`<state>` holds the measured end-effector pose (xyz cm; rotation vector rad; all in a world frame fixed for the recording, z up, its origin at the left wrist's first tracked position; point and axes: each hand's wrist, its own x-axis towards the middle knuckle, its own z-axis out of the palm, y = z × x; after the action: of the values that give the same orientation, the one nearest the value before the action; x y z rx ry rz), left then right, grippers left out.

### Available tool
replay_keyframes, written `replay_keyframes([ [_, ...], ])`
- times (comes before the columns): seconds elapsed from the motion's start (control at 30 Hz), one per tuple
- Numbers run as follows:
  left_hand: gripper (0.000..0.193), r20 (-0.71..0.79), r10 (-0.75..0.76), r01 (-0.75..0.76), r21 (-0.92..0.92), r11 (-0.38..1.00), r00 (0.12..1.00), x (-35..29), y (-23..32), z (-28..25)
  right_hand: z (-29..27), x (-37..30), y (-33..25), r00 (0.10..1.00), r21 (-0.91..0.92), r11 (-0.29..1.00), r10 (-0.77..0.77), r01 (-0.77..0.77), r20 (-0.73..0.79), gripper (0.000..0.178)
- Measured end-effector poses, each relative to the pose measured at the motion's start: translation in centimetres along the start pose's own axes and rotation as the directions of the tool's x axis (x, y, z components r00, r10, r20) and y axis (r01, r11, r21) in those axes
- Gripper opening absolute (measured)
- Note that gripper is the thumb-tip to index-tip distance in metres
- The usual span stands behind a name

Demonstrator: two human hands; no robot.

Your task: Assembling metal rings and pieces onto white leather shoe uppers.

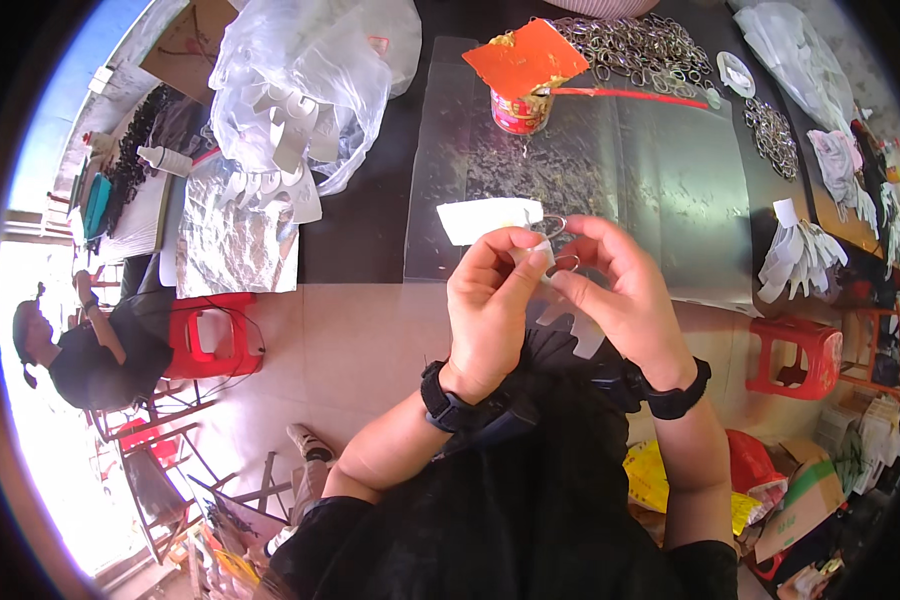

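Observation:
My left hand pinches a white strip of sheet material between thumb and fingertips. The strip's broad end sticks out past my fingers over the table edge. Close against it, my right hand has thumb and fingers closed around a thin metal ring, with the strip's narrow part beside it. How far the strip passes through the ring is hidden by my fingers. Pale cut pieces hang below my hands, over my lap. Ahead stands a red tin with an orange card smeared with yellowish paste on top.
A red stick reaches right from the tin. Metal rings lie heaped behind it, and a smaller pile lies to the right. White cut pieces hang at the right edge. A plastic bag stands left; another person sits there.

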<state>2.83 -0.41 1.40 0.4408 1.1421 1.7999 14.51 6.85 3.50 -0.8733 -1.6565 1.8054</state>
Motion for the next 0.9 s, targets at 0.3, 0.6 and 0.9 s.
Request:
replay_keyframes([
  [0.3, 0.044, 0.233, 0.049, -0.093, 0.180, 0.979, 0.971, -0.1, -0.2, -1.1, -0.9, 0.9, 0.2, 0.992, 0.177, 0.978, 0.123, -0.114, -0.040, 0.016],
  [0.6, 0.082, 0.044, 0.397, -0.398, 0.191, 0.897, 0.917, 0.3, 0.8, -1.7, -1.4, 0.6, 0.0, 0.991, 0.148, 0.980, 0.134, -0.131, -0.014, 0.012],
  [0.9, 0.014, 0.410, 0.049, -0.377, 0.776, 0.506, 0.911, 2.3, 6.3, -2.3, -1.0, 0.7, -1.8, 0.961, -0.156, 0.977, 0.175, -0.143, 0.215, 0.016],
])
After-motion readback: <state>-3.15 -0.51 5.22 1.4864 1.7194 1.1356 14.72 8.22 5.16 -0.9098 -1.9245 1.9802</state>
